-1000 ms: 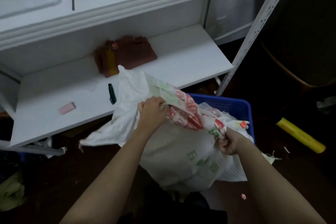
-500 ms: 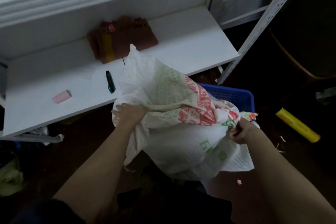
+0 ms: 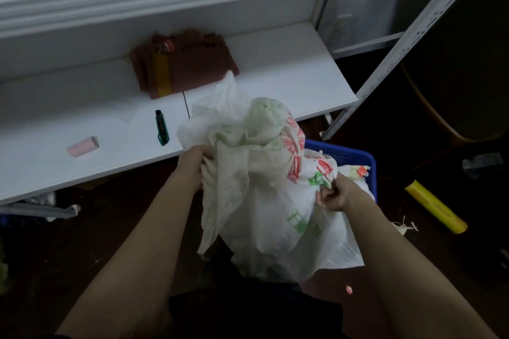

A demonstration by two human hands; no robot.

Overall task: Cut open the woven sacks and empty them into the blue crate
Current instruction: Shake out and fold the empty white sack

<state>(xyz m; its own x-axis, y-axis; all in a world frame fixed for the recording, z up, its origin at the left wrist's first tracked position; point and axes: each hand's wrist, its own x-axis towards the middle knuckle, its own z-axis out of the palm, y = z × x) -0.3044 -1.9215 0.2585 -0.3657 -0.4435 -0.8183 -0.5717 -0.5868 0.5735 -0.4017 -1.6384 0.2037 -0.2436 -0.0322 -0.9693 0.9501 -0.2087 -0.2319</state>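
A white woven sack (image 3: 264,173) with red and green print is bunched up in the middle of the view, over the blue crate (image 3: 344,153). My left hand (image 3: 197,159) grips a fold of the sack on its left side. My right hand (image 3: 332,195) pinches the sack's right edge near the green print. Most of the crate is hidden under the sack; only its far right rim and corner show. A green utility knife (image 3: 162,131) lies on the white shelf (image 3: 82,129), left of the sack.
A pink roll (image 3: 82,147) lies on the shelf at the left, and folded dark red cloth (image 3: 184,63) at the back. A perforated white shelf post (image 3: 396,49) slants at the right. On the dark floor, a yellow roll (image 3: 435,206) lies to the right.
The sack has crumpled into a tighter bunch. My left hand has moved right and up with its fold, closer to the right hand.
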